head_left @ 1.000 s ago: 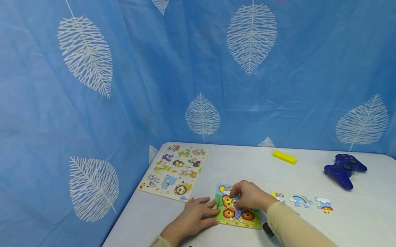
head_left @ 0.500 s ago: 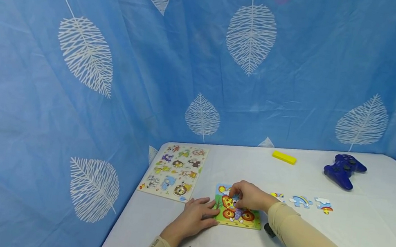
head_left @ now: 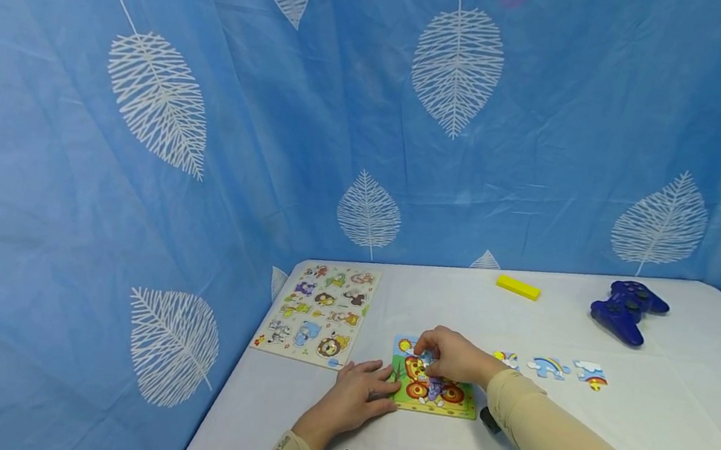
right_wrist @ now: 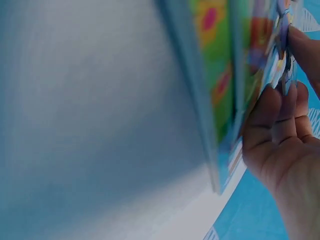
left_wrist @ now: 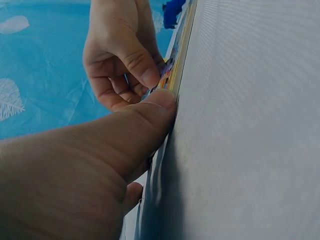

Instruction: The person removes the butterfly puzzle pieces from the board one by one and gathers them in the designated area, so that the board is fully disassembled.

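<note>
A square butterfly puzzle board (head_left: 455, 410) lies on the white table in front of me. My left hand (head_left: 353, 398) lies flat at its left edge, fingers spread; in the left wrist view its thumb (left_wrist: 161, 99) touches the board's side. Over the board's upper part is my right hand (head_left: 458, 355), its thumb and fingers pinching a small bluish puzzle piece (head_left: 428, 356). The right wrist view shows those fingertips around the piece (right_wrist: 287, 72), partly covering it. The board's upper right is hidden by the right hand.
Loose puzzle pieces lie in a row to the right, among them a rainbow piece (head_left: 549, 367) and a cloud piece (head_left: 589, 373). An animal puzzle board (head_left: 316, 313) is at the back left. Farther back are a yellow block (head_left: 518, 287) and a blue game controller (head_left: 627, 312).
My right hand has shifted slightly left and away from me over the board, and the piece in its fingers has tilted. The left hand stays in place.
</note>
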A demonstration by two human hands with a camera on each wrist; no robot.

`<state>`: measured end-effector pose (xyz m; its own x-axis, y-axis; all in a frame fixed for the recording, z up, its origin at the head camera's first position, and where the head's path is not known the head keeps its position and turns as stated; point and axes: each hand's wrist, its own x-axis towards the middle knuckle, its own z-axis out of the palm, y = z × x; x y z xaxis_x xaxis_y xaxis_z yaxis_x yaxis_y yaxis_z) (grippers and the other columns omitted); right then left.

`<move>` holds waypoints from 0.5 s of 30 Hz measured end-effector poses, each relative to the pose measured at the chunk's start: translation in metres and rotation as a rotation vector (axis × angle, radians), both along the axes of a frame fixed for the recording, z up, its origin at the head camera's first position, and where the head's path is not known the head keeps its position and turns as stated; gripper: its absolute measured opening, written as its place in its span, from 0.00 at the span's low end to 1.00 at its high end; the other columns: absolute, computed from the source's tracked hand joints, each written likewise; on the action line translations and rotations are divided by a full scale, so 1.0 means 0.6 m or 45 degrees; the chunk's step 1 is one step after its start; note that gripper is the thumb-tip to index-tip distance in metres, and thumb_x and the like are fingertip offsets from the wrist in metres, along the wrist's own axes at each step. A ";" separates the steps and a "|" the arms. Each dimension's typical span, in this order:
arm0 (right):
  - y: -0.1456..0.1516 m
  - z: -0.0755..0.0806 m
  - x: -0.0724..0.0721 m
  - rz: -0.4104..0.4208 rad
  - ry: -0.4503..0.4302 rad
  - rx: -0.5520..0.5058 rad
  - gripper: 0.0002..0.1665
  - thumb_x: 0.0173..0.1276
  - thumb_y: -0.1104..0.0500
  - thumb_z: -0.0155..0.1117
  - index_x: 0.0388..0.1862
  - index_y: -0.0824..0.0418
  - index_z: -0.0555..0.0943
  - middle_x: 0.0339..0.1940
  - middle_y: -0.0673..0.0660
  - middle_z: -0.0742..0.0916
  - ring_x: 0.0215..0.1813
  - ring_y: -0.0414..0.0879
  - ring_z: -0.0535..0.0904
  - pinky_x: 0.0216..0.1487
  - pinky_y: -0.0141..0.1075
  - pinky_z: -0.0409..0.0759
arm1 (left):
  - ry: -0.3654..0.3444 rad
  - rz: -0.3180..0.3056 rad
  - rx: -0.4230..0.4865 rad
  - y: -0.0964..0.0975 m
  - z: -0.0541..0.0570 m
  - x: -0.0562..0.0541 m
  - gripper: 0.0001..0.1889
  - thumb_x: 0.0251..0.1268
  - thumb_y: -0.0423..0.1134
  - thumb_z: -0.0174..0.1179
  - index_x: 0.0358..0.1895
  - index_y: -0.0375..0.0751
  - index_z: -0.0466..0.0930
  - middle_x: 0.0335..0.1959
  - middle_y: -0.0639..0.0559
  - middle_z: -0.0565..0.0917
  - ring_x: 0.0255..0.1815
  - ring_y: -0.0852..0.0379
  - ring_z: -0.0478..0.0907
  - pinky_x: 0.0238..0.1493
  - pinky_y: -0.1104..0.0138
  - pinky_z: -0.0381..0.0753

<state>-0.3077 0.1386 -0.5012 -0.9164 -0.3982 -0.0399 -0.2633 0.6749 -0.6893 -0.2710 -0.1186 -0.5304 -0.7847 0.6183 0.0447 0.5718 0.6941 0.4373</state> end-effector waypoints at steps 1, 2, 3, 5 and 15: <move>0.001 0.000 0.001 0.002 0.003 -0.003 0.15 0.63 0.67 0.75 0.46 0.54 0.85 0.45 0.50 0.83 0.43 0.45 0.75 0.50 0.45 0.79 | -0.002 0.000 0.000 0.000 0.001 0.000 0.21 0.70 0.55 0.65 0.64 0.60 0.83 0.74 0.56 0.74 0.78 0.47 0.66 0.74 0.32 0.55; 0.001 -0.001 0.001 0.001 0.004 -0.003 0.15 0.63 0.67 0.75 0.47 0.54 0.85 0.46 0.50 0.83 0.43 0.45 0.75 0.50 0.44 0.79 | -0.005 0.001 0.001 -0.001 0.001 0.000 0.21 0.70 0.54 0.65 0.64 0.60 0.83 0.74 0.56 0.74 0.78 0.47 0.66 0.74 0.32 0.55; 0.002 -0.002 0.002 -0.007 0.002 -0.008 0.15 0.63 0.67 0.75 0.47 0.54 0.85 0.46 0.50 0.83 0.43 0.45 0.75 0.49 0.44 0.79 | -0.008 0.001 0.001 -0.001 0.001 0.000 0.21 0.70 0.54 0.65 0.65 0.60 0.83 0.74 0.56 0.74 0.78 0.47 0.66 0.74 0.32 0.55; 0.003 -0.004 0.003 -0.013 0.002 -0.027 0.15 0.64 0.67 0.75 0.47 0.54 0.84 0.46 0.50 0.84 0.42 0.44 0.75 0.48 0.43 0.79 | -0.006 0.001 0.000 -0.002 0.001 0.001 0.21 0.70 0.54 0.65 0.65 0.61 0.83 0.74 0.56 0.74 0.78 0.47 0.66 0.74 0.32 0.55; 0.011 -0.002 0.005 -0.035 -0.059 -0.111 0.20 0.65 0.69 0.73 0.54 0.57 0.85 0.50 0.52 0.87 0.43 0.44 0.77 0.48 0.41 0.80 | 0.027 -0.011 -0.021 -0.003 0.003 0.001 0.21 0.71 0.56 0.64 0.65 0.61 0.83 0.74 0.56 0.74 0.78 0.47 0.67 0.73 0.32 0.56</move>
<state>-0.3046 0.1451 -0.5022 -0.9252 -0.3765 -0.0485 -0.2118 0.6182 -0.7569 -0.2701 -0.1203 -0.5286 -0.7782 0.6259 0.0513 0.5870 0.6960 0.4136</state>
